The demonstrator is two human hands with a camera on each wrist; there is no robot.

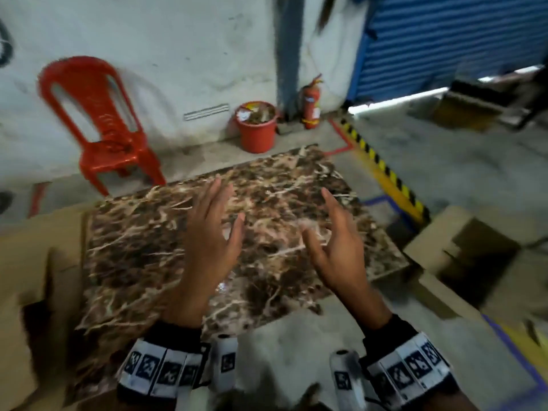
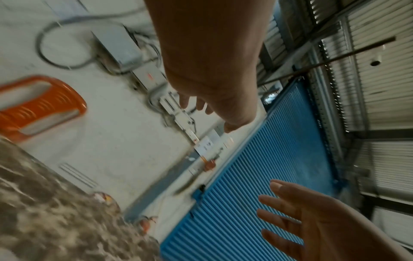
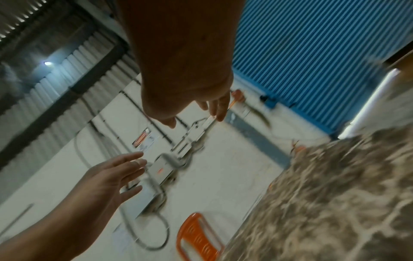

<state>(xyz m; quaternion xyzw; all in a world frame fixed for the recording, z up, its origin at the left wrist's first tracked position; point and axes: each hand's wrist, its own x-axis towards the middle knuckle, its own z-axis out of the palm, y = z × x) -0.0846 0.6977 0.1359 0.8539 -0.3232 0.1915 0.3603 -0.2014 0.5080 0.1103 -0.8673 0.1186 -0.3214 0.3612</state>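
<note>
A brown marble-patterned slab [image 1: 267,185] lies flat on the concrete floor, its left part over a cardboard sheet [image 1: 35,262]. Both hands hover above the slab, palms facing each other, fingers spread and holding nothing. My left hand [image 1: 213,229] is over the slab's middle, and my right hand [image 1: 332,241] is a little to its right. In the left wrist view the left hand [image 2: 212,88] reaches forward with the right hand [image 2: 312,220] below it. The right wrist view shows the right hand [image 3: 190,84], the left hand [image 3: 107,180] and the slab [image 3: 335,203].
A red plastic chair [image 1: 100,126] stands at the back left by the white wall. A red bucket [image 1: 257,129] and a fire extinguisher [image 1: 311,105] stand behind the slab. A blue roller shutter [image 1: 444,40] is at the back right. Open cardboard boxes [image 1: 462,256] lie on the right.
</note>
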